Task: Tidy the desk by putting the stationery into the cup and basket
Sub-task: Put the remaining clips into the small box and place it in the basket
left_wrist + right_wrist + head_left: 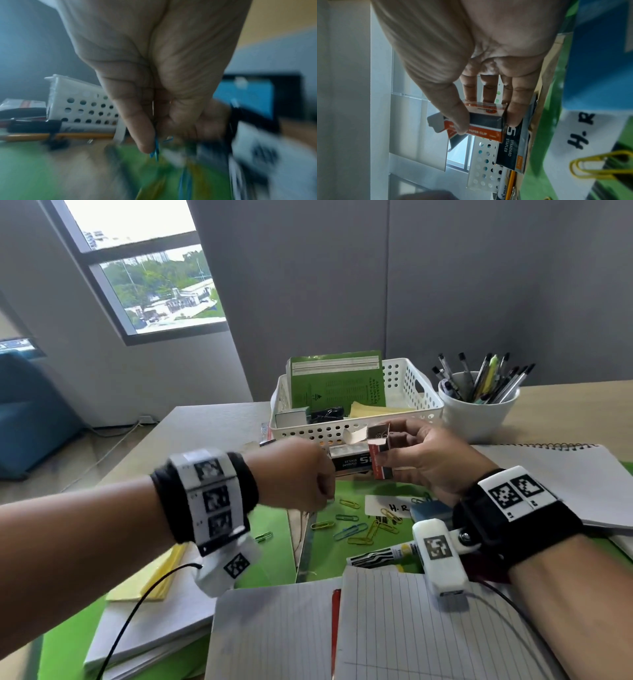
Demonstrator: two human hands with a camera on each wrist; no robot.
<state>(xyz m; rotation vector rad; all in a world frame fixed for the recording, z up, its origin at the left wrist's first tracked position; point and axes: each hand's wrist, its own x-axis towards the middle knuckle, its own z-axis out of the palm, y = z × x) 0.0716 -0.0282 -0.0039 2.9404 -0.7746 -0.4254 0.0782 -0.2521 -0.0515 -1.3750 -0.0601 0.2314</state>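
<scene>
on the left, the left hand (294, 474) pinches blue paper clips (155, 150) just above the green mat (274, 529), where more loose clips (356, 529) lie. to its right, the right hand (424, 460) grips the open paper clip box (378, 455) before the part-filled basket (404, 385). rightmost, the cup (479, 416) holds pens. much tidying seems left.
</scene>
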